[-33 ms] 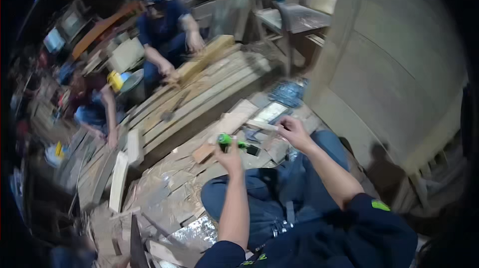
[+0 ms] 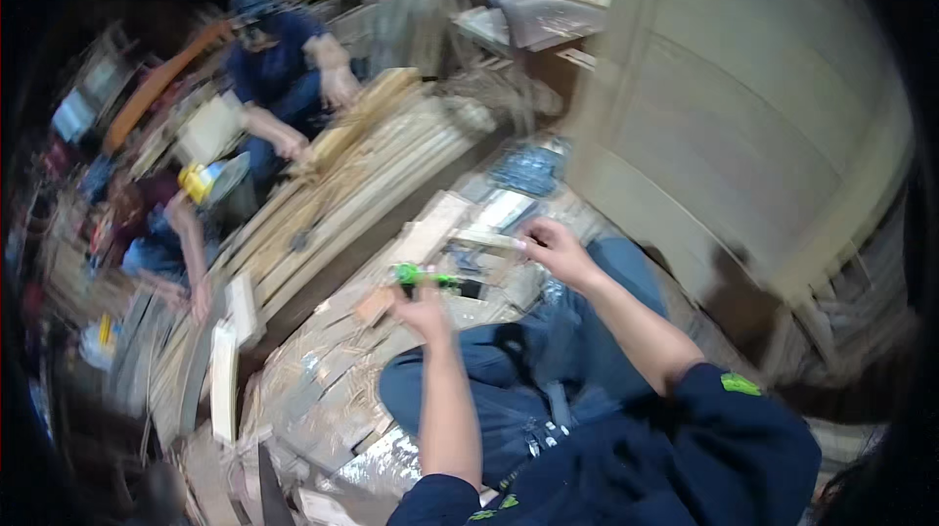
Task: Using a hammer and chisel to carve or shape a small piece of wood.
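Pic is motion-blurred, small detail soft. Left hand [image 2: 423, 309] closed round a green-handled tool [image 2: 423, 276], dark tip pointing toward the right hand; exact tool type can't tell. Right hand [image 2: 554, 250] fingers pinched on one end of a thin pale wood strip [image 2: 486, 238], which runs leftward just above the tool. Betw. and beyond both hands: a short flat board [image 2: 427, 228] lying on the littered floor, offcuts and shavings all round it. Just past the right hand a dark blue packet [image 2: 528, 172] on the floor. Right of the right hand, close: a big pale wooden panel [image 2: 743, 105]. Beyond the left hand, a stack of long planks [image 2: 362, 179] w/ a person in blue [image 2: 279, 66] crouched at its far end, second person [image 2: 156, 232] further left. Own knees in jeans directly under both hands.
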A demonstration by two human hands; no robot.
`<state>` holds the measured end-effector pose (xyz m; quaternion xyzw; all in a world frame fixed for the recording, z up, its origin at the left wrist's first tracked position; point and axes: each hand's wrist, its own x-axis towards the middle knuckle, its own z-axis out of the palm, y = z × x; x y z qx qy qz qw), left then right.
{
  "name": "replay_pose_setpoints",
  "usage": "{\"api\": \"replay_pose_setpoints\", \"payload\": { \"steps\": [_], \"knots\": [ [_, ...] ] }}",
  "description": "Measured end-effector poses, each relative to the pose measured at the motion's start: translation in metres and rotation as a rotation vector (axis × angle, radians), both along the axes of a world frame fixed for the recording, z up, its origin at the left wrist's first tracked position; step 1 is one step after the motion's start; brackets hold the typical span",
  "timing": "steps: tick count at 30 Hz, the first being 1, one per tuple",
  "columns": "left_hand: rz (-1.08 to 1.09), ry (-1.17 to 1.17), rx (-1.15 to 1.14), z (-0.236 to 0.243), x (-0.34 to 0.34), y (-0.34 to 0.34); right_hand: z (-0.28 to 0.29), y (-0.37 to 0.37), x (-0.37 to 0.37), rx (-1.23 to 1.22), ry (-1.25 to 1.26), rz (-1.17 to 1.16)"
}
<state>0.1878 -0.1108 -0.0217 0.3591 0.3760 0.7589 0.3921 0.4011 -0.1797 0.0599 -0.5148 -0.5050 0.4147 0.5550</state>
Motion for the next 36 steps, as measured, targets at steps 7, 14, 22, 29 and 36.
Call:
{"api": "replay_pose_setpoints", "payload": {
  "steps": [7,14,22,29,36],
  "knots": [
    [-0.037,0.114,-0.103,0.038,0.001,0.003,-0.029,-0.105,0.168,0.048,0.461,-0.704],
    [0.04,0.282,-0.058,0.045,-0.003,-0.004,-0.227,-0.207,0.215,-0.402,-0.045,-0.89],
    [0.237,0.498,0.05,0.091,0.002,-0.012,-0.235,-0.233,0.168,-0.366,-0.038,-0.727],
    [0.262,0.81,0.196,0.152,-0.003,-0.026,-0.226,-0.214,0.15,-0.324,-0.402,-0.854],
    [-0.212,0.426,0.293,0.188,-0.057,-0.021,-0.232,-0.205,0.148,-0.526,-0.412,-0.841]
  ]
}}
